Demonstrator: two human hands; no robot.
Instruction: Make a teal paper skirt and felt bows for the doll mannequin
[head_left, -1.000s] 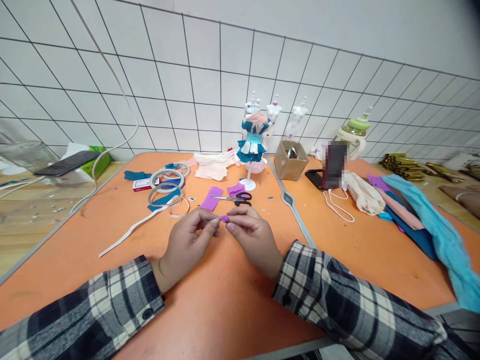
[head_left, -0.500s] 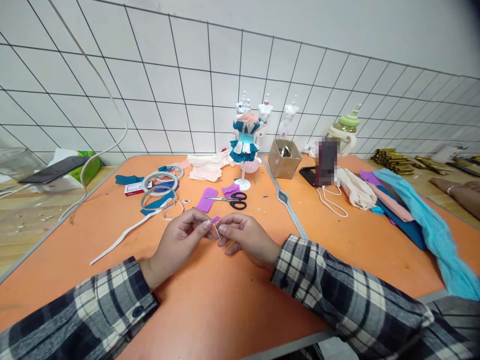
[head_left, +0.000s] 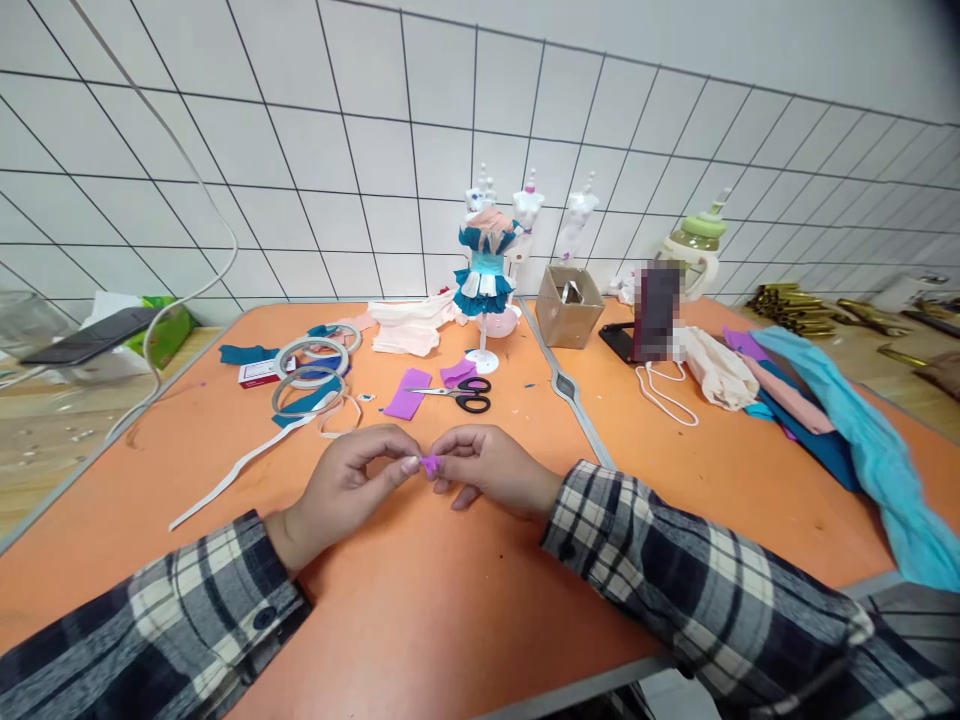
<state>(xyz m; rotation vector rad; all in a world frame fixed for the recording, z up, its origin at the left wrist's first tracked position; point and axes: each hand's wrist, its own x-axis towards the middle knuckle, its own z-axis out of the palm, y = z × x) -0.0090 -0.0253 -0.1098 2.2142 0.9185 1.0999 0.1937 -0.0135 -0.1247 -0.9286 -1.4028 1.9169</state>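
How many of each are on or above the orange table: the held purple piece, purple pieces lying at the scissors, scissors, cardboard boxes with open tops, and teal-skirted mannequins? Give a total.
Held purple piece: 1
Purple pieces lying at the scissors (larger piece, smaller piece): 2
Scissors: 1
Open cardboard box: 1
Teal-skirted mannequin: 1
Total: 6

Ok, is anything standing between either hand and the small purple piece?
Nothing visible does. The right hand has the small purple piece at its fingertips, and the left hand has its fingertips close by; whether they touch it is hard to tell. The scissors lie beyond both hands on the orange table.
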